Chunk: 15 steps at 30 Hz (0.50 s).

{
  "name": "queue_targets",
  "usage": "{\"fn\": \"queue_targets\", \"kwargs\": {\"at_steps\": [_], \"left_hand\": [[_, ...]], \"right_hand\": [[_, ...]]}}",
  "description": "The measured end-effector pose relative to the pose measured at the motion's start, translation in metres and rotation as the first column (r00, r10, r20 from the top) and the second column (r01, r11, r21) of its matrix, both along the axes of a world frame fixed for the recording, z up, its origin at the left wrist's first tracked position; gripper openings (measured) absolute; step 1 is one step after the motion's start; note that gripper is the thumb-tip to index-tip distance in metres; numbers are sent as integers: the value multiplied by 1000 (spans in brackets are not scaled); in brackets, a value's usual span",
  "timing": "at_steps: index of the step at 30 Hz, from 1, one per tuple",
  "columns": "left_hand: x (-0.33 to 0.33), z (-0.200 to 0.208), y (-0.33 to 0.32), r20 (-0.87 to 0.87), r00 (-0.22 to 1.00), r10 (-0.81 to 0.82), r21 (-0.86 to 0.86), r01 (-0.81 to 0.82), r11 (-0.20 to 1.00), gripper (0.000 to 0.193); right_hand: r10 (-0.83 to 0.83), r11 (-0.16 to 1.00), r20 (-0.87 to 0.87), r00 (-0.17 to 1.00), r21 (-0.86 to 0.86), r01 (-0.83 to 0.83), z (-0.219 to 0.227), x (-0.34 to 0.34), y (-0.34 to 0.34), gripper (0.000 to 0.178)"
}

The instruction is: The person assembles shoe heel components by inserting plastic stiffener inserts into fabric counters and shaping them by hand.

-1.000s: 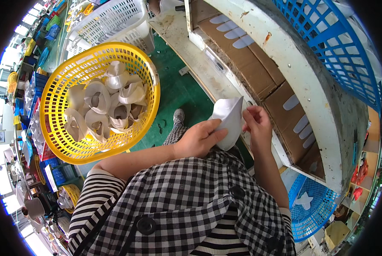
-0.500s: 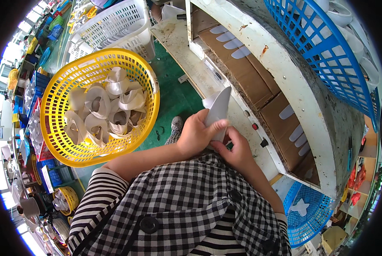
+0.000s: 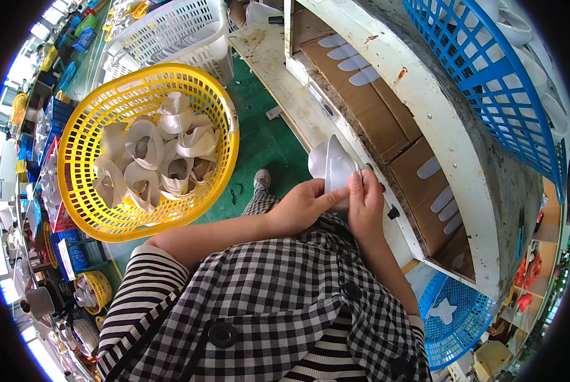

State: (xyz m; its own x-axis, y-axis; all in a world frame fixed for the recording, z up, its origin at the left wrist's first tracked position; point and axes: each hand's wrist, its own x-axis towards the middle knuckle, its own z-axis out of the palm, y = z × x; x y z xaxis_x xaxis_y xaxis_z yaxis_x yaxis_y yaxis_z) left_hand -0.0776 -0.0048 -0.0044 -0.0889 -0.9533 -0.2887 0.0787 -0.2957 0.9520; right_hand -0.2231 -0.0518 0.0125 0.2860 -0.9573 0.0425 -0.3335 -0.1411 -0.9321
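Observation:
In front of my waist I hold a white, smooth, curved piece that looks like a shoe upper [image 3: 333, 164]. My left hand [image 3: 299, 207] grips its lower left edge, thumb lying across the front. My right hand [image 3: 366, 207] pinches the right edge between thumb and fingers. The piece folds open toward the upper left, and its lower end is hidden by my hands. To the left stands a yellow basket [image 3: 81, 162] with several similar cream-white shoe uppers [image 3: 146, 148] piled inside.
A pale machine [image 3: 453, 124] with a cardboard-lined slot [image 3: 387, 118] holding flat white tongue-shaped pieces [image 3: 350, 63] stands right. Blue baskets sit above it [image 3: 488, 89] and below [image 3: 463, 344]. Behind the yellow basket is a white basket [image 3: 164, 48]. Green floor [image 3: 247, 114] lies between.
The white shoe upper has turned and opened out, showing a broader face. My right hand has moved up along its right edge, and my left hand has shifted slightly down.

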Motion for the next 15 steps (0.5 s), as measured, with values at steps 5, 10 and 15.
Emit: {"fn": "queue_targets", "kwargs": {"at_steps": [5, 10, 15], "left_hand": [[2, 15, 6, -90, 994, 61, 132, -49, 990, 40], [7, 16, 6, -74, 997, -11, 63, 16, 998, 37], [12, 15, 4, -595, 784, 175, 313, 26, 949, 33]], "right_hand": [[-12, 1000, -54, 998, -4, 11, -6, 3, -6, 30], [-19, 999, 12, 1000, 39, 18, -4, 4, -11, 31], [-4, 1000, 45, 999, 13, 3, -4, 3, -13, 33]]}}
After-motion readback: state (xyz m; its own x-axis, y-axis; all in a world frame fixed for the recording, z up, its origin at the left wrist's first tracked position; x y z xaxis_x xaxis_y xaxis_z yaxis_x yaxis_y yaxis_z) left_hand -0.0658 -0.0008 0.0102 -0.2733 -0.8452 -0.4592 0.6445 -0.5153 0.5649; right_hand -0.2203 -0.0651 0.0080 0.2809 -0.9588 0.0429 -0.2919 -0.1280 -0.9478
